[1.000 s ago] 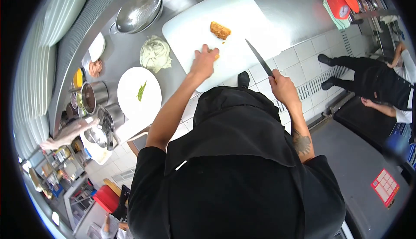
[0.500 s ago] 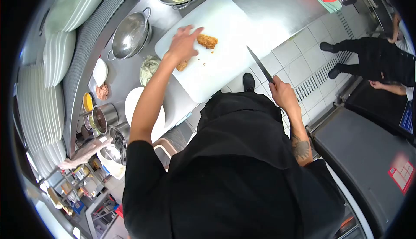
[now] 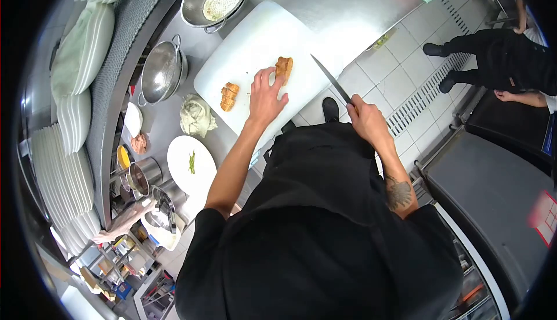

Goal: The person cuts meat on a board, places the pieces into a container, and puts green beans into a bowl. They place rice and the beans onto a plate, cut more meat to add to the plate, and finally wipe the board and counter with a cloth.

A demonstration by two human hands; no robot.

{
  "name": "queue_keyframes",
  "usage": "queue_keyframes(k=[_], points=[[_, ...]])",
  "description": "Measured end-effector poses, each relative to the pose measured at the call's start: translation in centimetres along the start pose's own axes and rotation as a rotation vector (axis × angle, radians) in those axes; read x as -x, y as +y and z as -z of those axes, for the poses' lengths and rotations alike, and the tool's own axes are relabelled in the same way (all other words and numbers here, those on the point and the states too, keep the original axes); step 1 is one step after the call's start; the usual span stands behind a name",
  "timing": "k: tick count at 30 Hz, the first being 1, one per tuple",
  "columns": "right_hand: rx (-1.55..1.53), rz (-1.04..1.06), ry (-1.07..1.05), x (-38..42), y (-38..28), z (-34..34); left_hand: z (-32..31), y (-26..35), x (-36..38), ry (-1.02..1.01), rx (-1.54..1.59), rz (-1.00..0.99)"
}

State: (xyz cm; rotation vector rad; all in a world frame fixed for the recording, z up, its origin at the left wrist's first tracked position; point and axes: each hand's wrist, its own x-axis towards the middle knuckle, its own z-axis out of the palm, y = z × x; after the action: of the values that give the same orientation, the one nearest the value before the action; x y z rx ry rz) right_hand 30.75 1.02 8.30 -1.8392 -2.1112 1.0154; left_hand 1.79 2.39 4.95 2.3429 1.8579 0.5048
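Note:
My right hand is closed round the handle of a kitchen knife, its blade pointing up and left beside the white cutting board. Over the board, my left hand has its fingers apart, the fingertips right at the lower end of a golden-brown piece of cooked food. To the left of that hand lies a second golden-brown piece, cut into slices. A few crumbs dot the board between them.
Left of the board are a crumpled cloth, a white plate with green stalks, and two metal colanders. Stacked plates fill the shelf. At the right, a person in dark clothing stands on the tiled floor.
My left hand has moved right, from above the sliced piece to the other piece, which is turned more upright in view. The sliced piece is now uncovered. My right hand still holds the knife.

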Motion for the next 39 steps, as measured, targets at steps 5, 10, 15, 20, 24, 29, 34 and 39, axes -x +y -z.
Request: queue_keyframes(k=[5, 10, 15, 20, 24, 29, 34, 39], points=[[-0.004, 0.076, 0.023, -1.6, -0.7, 1.2, -1.6, -0.2, -0.2, 0.195, 0.39, 0.468], [-0.078, 0.283, 0.169, -5.9, -1.6, -0.2, -5.0, 0.6, -1.6, 0.297, 0.488, 0.495], [0.288, 0.272, -0.132, -9.2, -0.3, -0.8, -4.0, 2.3, 0.1, 0.357, 0.427, 0.43], [0.243, 0.527, -0.232, -9.0, -4.9, 2.4, -3.5, 2.6, 0.7, 0.478, 0.399, 0.427], [0.422, 0.516, -0.433, -8.9, -6.6, 3.0, -4.8, 2.6, -0.4, 0.477, 0.319, 0.353], [0.555, 0.477, -0.537, -8.4, -6.7, 3.8, -5.8, 1.9, -0.7, 0.479, 0.246, 0.368], [0.467, 0.487, -0.513, -10.3, -7.7, 0.0, -5.9, 1.5, -0.7, 0.463, 0.181, 0.424], [0.553, 0.423, -0.552, -10.2, -6.9, 1.6, -6.2, 3.3, -1.1, 0.498, 0.154, 0.398]])
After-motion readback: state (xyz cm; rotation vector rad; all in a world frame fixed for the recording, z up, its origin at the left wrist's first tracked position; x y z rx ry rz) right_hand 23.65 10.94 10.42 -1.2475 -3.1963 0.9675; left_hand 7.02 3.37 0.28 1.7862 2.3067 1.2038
